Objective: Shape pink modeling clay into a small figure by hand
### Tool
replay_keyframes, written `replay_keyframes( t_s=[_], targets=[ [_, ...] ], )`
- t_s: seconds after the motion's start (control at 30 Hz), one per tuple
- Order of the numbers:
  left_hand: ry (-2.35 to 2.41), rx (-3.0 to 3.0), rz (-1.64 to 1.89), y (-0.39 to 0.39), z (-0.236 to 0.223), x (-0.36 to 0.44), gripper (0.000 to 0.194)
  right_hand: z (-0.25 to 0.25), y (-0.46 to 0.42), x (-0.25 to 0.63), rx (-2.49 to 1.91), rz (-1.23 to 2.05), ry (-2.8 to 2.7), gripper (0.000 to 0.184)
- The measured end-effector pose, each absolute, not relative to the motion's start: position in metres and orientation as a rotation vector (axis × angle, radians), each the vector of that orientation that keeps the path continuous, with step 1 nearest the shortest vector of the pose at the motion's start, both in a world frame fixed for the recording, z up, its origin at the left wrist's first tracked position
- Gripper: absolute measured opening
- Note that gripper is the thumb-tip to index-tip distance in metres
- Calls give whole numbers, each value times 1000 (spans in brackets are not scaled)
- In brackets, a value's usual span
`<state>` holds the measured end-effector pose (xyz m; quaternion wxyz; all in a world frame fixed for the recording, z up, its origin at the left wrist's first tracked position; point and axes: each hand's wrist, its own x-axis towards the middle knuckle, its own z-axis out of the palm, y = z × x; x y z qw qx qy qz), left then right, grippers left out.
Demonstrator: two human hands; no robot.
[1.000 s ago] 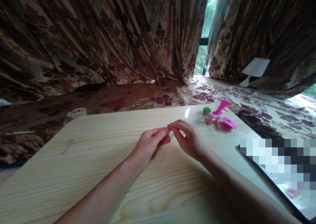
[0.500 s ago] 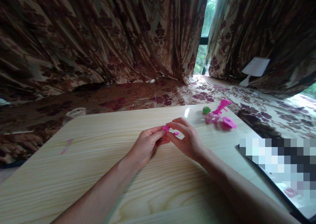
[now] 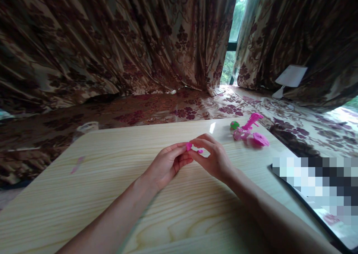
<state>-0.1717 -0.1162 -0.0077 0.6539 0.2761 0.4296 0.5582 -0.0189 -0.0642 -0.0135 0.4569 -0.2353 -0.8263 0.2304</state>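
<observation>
Small pink piece (image 3: 189, 146) pinched between the left hand's (image 3: 169, 164) thumb and forefinger, above the table (image 3: 156, 224).
At four o'clock from it, the right hand (image 3: 216, 159) curls close, fingertips beside the piece – whether gripping, I cannot tell; a second pink bit (image 3: 200, 151) shows inside that curl – a green ball (image 3: 234, 125) lies towards two o'clock.
</observation>
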Motion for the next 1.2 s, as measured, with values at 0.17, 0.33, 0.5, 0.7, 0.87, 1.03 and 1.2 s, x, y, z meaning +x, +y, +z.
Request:
replay_keyframes(
  t_s=[0.17,0.33,0.5,0.7,0.87,1.03,1.2],
  targets=[
    [1010,720,1278,-119,-9,-168,16,-14,-64,-19,-612,571,-2058,10],
    [1021,724,1306,-120,-8,-168,18,-12,-65,-18,-629,567,-2071,10],
    [1067,731,1260,-119,-7,-173,16,-13,-64,-19,-575,624,-2055,17],
    [1018,616,1253,-117,-8,-173,11,-16,-61,-19,-586,621,-2037,18],
    [1000,681,1264,-118,-7,-171,13,-15,-63,-19,-580,619,-2053,11],
    [942,655,1262,-119,-6,-170,10,-13,-64,-19,-540,617,-2085,15],
    [1063,708,1283,-119,-5,-167,18,-14,-63,-17,-547,594,-2093,14]
  ],
)
